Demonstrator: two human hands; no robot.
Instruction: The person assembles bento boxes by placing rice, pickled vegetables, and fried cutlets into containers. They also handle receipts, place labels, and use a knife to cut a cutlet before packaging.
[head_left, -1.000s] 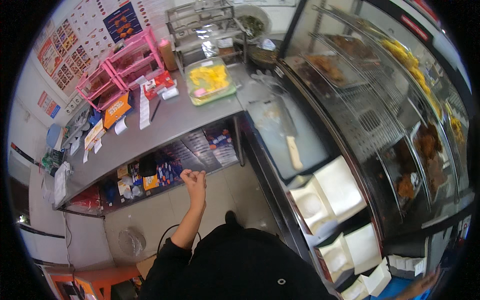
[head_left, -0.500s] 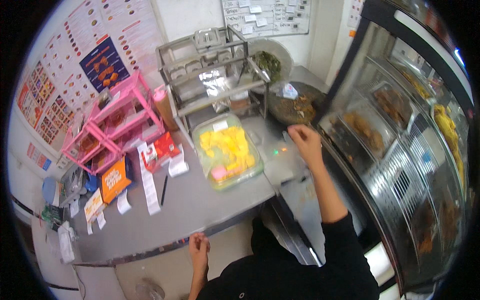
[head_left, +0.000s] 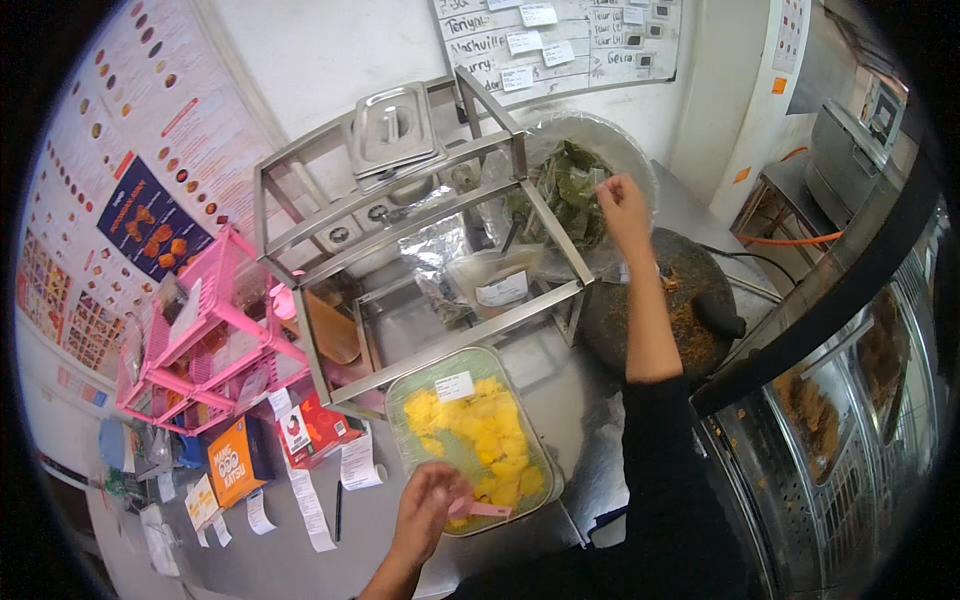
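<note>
My right hand [head_left: 625, 212] reaches over a plastic-lined bowl [head_left: 638, 150] of green leaves [head_left: 572, 185]. Its fingertips are pinched together; a small pale bit shows beside them, too small to name. Below that arm sits a dark stone mortar [head_left: 600, 335] with brown crumbs inside and a pestle [head_left: 718, 315] at its right. My left hand [head_left: 425, 508], fingers loosely bent and apart, is at the near end of a clear tub [head_left: 400, 440] of yellow pieces [head_left: 485, 420]. A pink scoop [head_left: 490, 509] lies there, partly behind the fingers; I see no grip on it.
A steel rack [head_left: 470, 355] with pans stands behind the tub. Pink baskets [head_left: 205, 325], a red box [head_left: 318, 428], an orange box [head_left: 240, 465] and paper slips [head_left: 310, 510] occupy the left. A glass display case [head_left: 800, 480] borders the right, with a cable behind the mortar.
My view has moved forward over the counter. The right hand went from beside the mortar to over the leaves. The left hand came up from the counter's front edge to the tub.
</note>
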